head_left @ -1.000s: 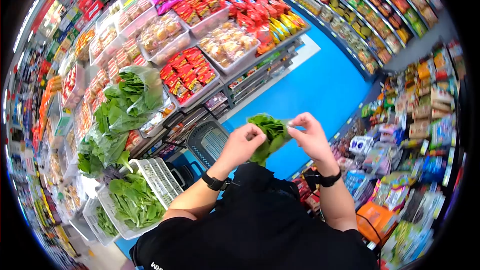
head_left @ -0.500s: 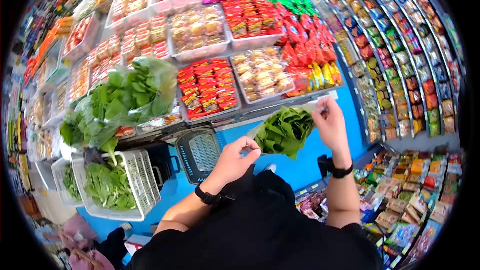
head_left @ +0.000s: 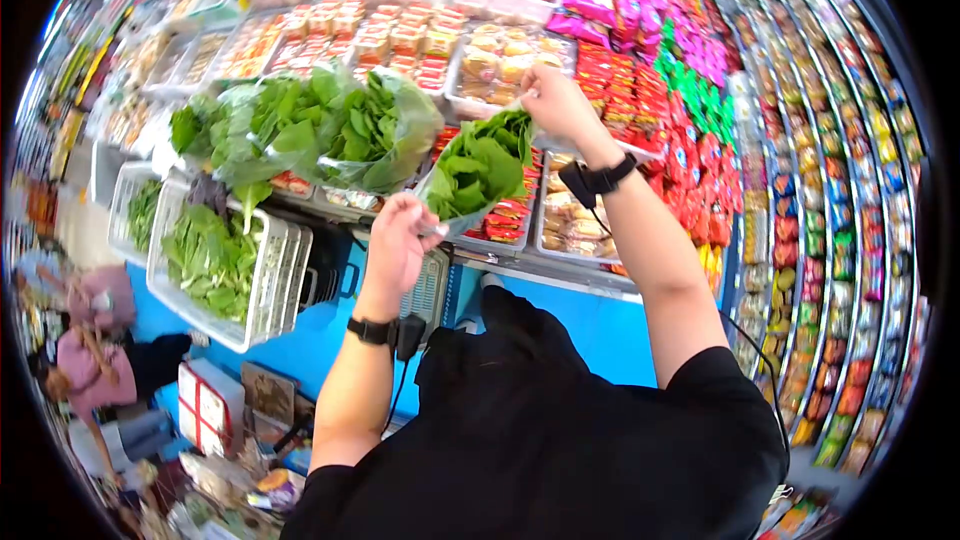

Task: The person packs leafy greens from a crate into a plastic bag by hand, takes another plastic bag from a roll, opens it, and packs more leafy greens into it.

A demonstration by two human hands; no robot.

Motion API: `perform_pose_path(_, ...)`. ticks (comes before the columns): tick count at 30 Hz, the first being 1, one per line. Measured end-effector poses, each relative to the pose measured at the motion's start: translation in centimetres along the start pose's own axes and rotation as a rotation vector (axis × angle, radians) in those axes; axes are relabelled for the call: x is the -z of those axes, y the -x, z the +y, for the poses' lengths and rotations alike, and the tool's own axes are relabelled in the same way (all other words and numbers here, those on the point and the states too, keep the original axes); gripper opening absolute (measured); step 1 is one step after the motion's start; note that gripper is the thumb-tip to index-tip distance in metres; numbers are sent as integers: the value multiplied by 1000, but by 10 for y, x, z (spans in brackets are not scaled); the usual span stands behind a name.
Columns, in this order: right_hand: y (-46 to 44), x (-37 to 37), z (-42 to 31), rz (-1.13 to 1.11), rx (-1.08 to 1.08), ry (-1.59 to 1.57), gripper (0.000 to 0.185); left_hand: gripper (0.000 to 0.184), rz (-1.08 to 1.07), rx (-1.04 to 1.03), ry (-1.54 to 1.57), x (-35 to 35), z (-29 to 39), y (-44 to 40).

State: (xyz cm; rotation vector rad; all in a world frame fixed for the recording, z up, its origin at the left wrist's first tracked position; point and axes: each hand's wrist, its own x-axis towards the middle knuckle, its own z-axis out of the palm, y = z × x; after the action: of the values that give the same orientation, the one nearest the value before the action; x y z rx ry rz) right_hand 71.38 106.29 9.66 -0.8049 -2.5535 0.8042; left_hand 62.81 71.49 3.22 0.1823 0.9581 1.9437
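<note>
A clear bag of leafy greens [head_left: 478, 172] hangs between my hands over the front edge of the snack display. My left hand [head_left: 402, 240] pinches the bag's lower left edge. Higher up, my right hand [head_left: 562, 110] has closed fingers on the bag's upper right edge. Just left of it, other bagged greens [head_left: 370, 130] lie in a row on top of the packaged snacks. Below them a white crate [head_left: 285, 275] holds loose leafy greens [head_left: 210, 255].
Bins of packaged cakes [head_left: 500, 55] and red snack packets [head_left: 620, 90] fill the display. A grey basket [head_left: 430, 290] is beneath its edge. Shelves of packets [head_left: 830, 200] line the right. People [head_left: 95, 370] are at the lower left, near a white and red box [head_left: 208, 405].
The view has swung right. Both hands have carried the bagged greens from above the blue floor up to the display, beside the other bagged greens. People have come into view at lower left.
</note>
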Motion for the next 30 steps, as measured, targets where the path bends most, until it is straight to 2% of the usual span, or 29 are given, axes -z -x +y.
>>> perform_pose_path(6, -125, -85, 1, -166, 81, 21, 23, 10, 246, -75, 47, 41, 11, -78)
perform_pose_path(12, -163, -158, 6, -138, 111, -144, 18, 21, 494, -187, -22, 73, 11, -96)
perform_pose_path(15, -173, -172, -1, -158, 56, -177, 19, 34, 688, -356, -160, 103, -23, -89)
perform_pose_path(18, -177, -175, 0, -203, 63, -180, 27, 40, 843, -159, -273, 105, -71, -69)
perform_pose_path(22, -147, -140, -12, -106, 203, -166, 33, 72, 736, -12, -603, 115, -140, -67)
perform_pose_path(24, -124, -123, -7, 90, 393, -230, 32, 76, 712, 34, -701, 101, -150, -73)
perform_pose_path(25, -113, -115, -4, 86, 401, -228, 32, 77, 732, 24, -683, 98, -158, -79)
perform_pose_path(28, -73, -100, 31, 66, 229, -404, 28, 74, 747, 23, -797, 106, -169, -99)
perform_pose_path(29, -61, -108, 58, 51, 146, -418, 28, 69, 795, -33, -890, 78, -149, -102)
perform_pose_path(30, -50, -111, 70, -6, 96, -364, 37, 69, 790, -38, -891, 79, -150, -105)
